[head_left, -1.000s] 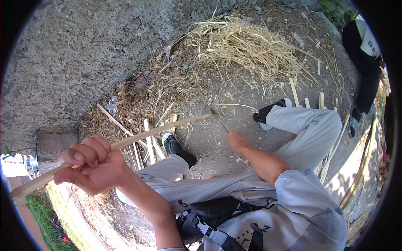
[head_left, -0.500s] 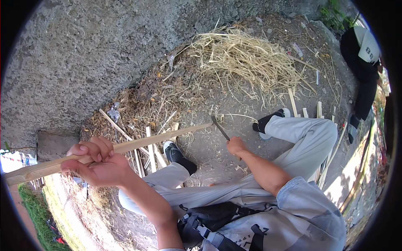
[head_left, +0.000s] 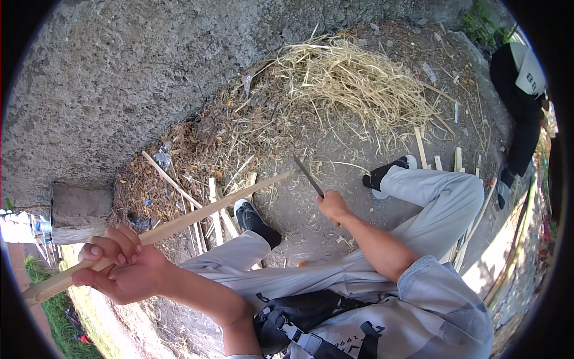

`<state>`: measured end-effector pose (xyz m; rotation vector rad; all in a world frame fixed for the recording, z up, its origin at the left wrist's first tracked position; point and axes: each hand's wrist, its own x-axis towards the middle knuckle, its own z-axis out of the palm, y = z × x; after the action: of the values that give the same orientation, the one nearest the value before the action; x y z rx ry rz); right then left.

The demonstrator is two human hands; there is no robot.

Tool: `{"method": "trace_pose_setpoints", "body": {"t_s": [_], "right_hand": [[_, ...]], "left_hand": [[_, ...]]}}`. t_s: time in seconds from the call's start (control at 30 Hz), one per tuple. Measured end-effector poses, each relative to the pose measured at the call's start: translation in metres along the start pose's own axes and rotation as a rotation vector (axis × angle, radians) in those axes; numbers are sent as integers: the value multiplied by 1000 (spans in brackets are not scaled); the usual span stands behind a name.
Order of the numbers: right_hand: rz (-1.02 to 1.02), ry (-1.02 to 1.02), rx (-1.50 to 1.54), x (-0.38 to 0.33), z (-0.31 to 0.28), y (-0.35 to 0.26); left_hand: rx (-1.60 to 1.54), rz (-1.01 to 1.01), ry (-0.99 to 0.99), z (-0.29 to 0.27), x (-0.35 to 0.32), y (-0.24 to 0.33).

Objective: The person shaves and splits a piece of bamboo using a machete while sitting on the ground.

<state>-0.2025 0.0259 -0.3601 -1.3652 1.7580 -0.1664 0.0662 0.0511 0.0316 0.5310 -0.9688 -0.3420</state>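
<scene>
Currently left hand at 8 o'clock, fingers wrapped tight around a long pale wooden stick; stick runs from the fist up toward 1 o'clock, far tip near the knife. Right hand near centre, fingers closed on the handle of a dark-bladed knife, blade pointing to 11 o'clock, tip just beside the stick's far end, contact unclear. Black shoe under the stick's middle. Cut sticks lie on the dirt beneath. Straw pile at 12 o'clock. Concrete block at 9 o'clock.
</scene>
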Motion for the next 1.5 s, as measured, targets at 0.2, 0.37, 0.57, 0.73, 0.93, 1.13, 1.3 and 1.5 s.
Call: {"method": "trace_pose_setpoints", "body": {"t_s": [0.2,0.37,0.57,0.73,0.93,1.13,1.3,1.5], "right_hand": [[24,-189,-164,-15,-31,-23],[-3,-175,-263,-23,-39,-28],[47,-246,-205,-16,-30,-24],[-16,-155,-203,-2,0,3],[23,-134,-197,-1,1,6],[27,-52,-422,-1,-60,-4],[-22,58,-715,22,-157,-24],[-44,444,-745,50,-238,-7]], "left_hand": [[73,72,-107,-16,10,40],[80,66,-66,-16,11,33],[70,52,-3,-15,9,27],[52,52,-37,-19,12,31],[107,153,31,-33,14,53],[156,286,203,-40,14,71],[142,285,165,-45,13,75],[78,232,72,-50,10,78]]}}
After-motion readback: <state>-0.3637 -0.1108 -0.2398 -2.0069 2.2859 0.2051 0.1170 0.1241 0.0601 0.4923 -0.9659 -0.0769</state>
